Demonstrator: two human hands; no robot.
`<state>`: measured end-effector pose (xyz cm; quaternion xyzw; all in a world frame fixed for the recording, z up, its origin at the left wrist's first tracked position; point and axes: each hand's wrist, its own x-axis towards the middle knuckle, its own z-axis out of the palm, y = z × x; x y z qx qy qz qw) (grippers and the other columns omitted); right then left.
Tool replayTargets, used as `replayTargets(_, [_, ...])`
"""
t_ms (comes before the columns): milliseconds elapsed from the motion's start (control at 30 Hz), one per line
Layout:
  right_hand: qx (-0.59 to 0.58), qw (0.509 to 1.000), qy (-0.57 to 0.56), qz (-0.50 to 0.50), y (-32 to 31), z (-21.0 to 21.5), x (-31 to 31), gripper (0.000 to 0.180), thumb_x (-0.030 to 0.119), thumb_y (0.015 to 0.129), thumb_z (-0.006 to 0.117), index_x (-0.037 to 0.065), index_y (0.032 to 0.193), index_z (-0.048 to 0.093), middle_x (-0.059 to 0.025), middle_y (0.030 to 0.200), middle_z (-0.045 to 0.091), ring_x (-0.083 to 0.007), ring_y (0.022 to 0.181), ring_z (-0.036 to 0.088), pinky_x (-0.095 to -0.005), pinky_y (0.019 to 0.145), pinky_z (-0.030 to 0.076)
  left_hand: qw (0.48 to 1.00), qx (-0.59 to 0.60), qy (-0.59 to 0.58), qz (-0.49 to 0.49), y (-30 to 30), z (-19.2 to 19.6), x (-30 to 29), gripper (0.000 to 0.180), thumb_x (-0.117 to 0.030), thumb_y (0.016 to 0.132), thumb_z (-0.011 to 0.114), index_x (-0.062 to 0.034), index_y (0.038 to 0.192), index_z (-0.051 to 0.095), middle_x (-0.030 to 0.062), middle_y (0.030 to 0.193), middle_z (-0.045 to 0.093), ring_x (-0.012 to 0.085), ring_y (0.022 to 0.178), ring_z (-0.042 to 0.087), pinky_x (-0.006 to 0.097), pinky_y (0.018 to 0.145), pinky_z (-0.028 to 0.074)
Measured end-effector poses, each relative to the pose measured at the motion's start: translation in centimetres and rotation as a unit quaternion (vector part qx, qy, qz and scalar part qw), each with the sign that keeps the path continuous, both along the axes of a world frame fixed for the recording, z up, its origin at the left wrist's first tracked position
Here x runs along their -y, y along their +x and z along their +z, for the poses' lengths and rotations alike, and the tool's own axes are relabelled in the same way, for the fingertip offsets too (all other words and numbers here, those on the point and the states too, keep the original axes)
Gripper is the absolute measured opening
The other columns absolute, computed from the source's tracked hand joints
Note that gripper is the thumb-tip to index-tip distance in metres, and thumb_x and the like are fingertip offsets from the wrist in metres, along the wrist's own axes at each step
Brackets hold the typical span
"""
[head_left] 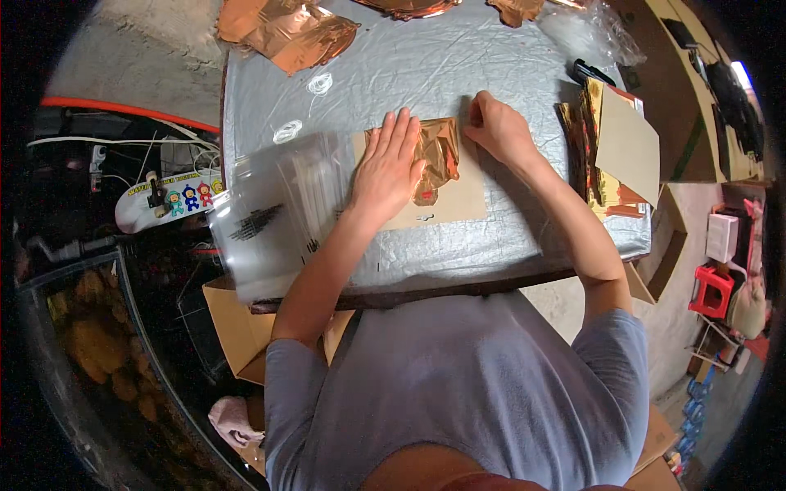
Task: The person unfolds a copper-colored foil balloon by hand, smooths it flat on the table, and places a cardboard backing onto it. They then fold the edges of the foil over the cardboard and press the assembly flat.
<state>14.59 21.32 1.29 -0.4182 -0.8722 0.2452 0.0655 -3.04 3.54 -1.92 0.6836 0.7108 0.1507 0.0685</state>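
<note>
The left hand [386,168] lies flat, palm down and fingers spread, pressing on a crumpled piece of rose-gold foil [436,155] and gripping nothing. The foil rests on a tan card [454,200] in the middle of the table. The right hand [499,127] is curled with its fingertips at the foil's upper right corner; it seems to pinch or press that edge, though the view does not show which.

Just to the left of the left hand, a stack of clear plastic sleeves [274,209] overhangs the table's near left edge. The table is covered with a silvery sheet [426,65]. Along its far edge lie more copper-coloured foil pieces [286,29]. To the right of the right forearm sits a pile of gold foil and tan cards [618,151].
</note>
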Motion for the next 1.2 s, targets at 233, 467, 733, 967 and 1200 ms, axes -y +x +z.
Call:
replayTargets(233, [-0.031,0.999,0.024,0.02,0.2,-0.9,0.1,0.02,0.022,0.088,0.074,0.004,0.095,0.069,-0.0154,0.085,0.073,-0.0374,0.081,0.071,-0.0459,0.072,0.055,0.999,-0.026,0.019,0.0,0.0,-0.1,0.0,0.071,-0.034,0.105,0.053,-0.003,0.163,0.026,0.0172,0.17,0.025,0.0362,0.158,0.023,0.05,0.128,0.022])
replayTargets(467, [-0.012,0.996,0.086,0.004,-0.2,-0.2,1.8,0.014,0.016,0.092,0.066,0.003,0.096,0.063,-0.0223,0.082,0.071,-0.0437,0.079,0.07,-0.0538,0.068,0.053,0.999,-0.027,0.021,0.004,0.0,-0.2,0.0,0.07,-0.035,0.105,0.053,-0.0031,0.163,0.028,0.0171,0.17,0.026,0.0354,0.158,0.023,0.05,0.128,0.022])
replayTargets(733, [-0.102,0.99,0.082,-0.047,-0.3,-1.5,4.6,0.013,0.016,0.101,0.057,0.004,0.105,0.052,-0.0272,0.076,0.067,-0.0493,0.072,0.066,-0.0569,0.063,0.05,0.999,-0.029,0.019,0.005,0.1,-0.3,-0.1,0.07,-0.036,0.105,0.053,-0.0028,0.162,0.028,0.0169,0.17,0.027,0.035,0.157,0.024,0.049,0.128,0.022])
replayTargets(967, [-0.124,0.99,0.053,-0.049,0.4,-1.4,6.1,0.011,0.012,0.102,0.056,0.003,0.107,0.051,-0.0279,0.076,0.066,-0.0508,0.073,0.065,-0.0569,0.062,0.049,1.0,-0.023,0.014,0.008,0.0,-0.3,0.0,0.069,-0.036,0.106,0.051,-0.0024,0.162,0.029,0.0175,0.169,0.027,0.0354,0.157,0.025,0.049,0.128,0.022])
replayTargets(1200, [-0.103,0.993,0.028,-0.044,3.0,-0.6,8.6,0.011,0.008,0.1,0.059,0.004,0.107,0.051,-0.028,0.077,0.067,-0.0502,0.074,0.067,-0.0566,0.064,0.05,1.0,-0.021,0.017,0.007,0.2,-0.4,0.0,0.069,-0.035,0.106,0.051,-0.0019,0.162,0.028,0.0178,0.169,0.027,0.0367,0.157,0.024,0.05,0.128,0.022])
